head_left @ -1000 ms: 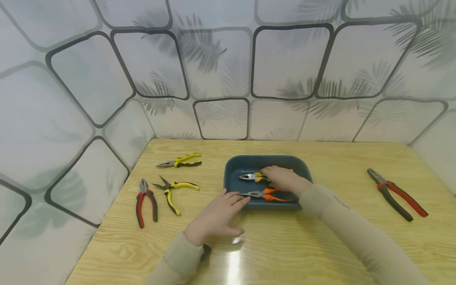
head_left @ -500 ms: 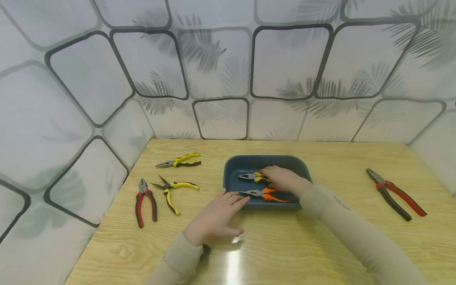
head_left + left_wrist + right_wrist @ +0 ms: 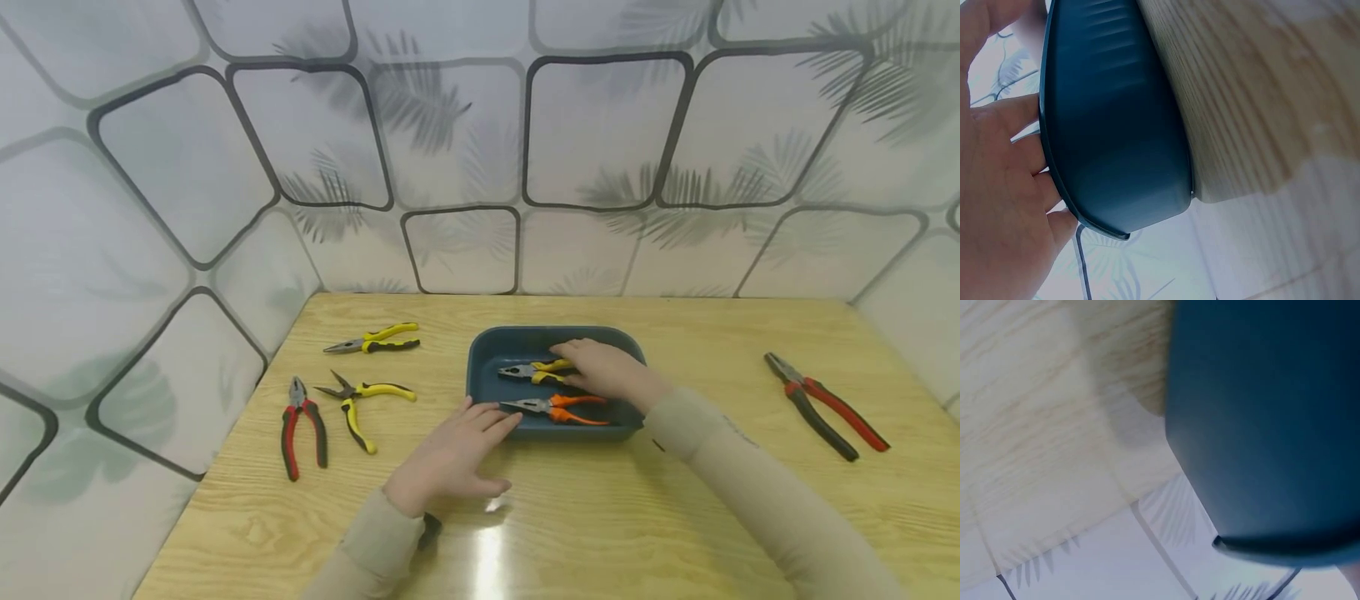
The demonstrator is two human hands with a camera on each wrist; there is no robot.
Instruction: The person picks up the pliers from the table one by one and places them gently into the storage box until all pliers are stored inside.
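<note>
Tray (image 3: 570, 434): dark blue, on the table (image 3: 570, 517), about midway between its left and right edges and closer to the far edge.
Left hand (image 3: 457, 458): I rest my straight fingers on the rim at the near-left corner, unclamped, thumb spread off toward the near edge.
Right hand (image 3: 603, 367): apart from my left, I reach in at the right end, fingers over the handles of the yellow pliers (image 3: 537, 372); whether they pinch, I cannot tell.
Yellow pliers: lying inside, jaws toward the left end, handles partly under my fingers.
Orange pliers (image 3: 557, 407): inside along the near side, tip close to my left fingertips.
Needle pliers (image 3: 370, 342): near the table's far-left corner, tip toward the left edge.
Splayed pliers (image 3: 349, 392): nearer me than those, yellow handles spread wide.
Red-black pliers (image 3: 297, 405): just beside them, closest to the left edge, jaws toward the far edge.
Large pliers (image 3: 797, 386): well apart, near the right edge, red and black handles angled toward the near-right corner.
</note>
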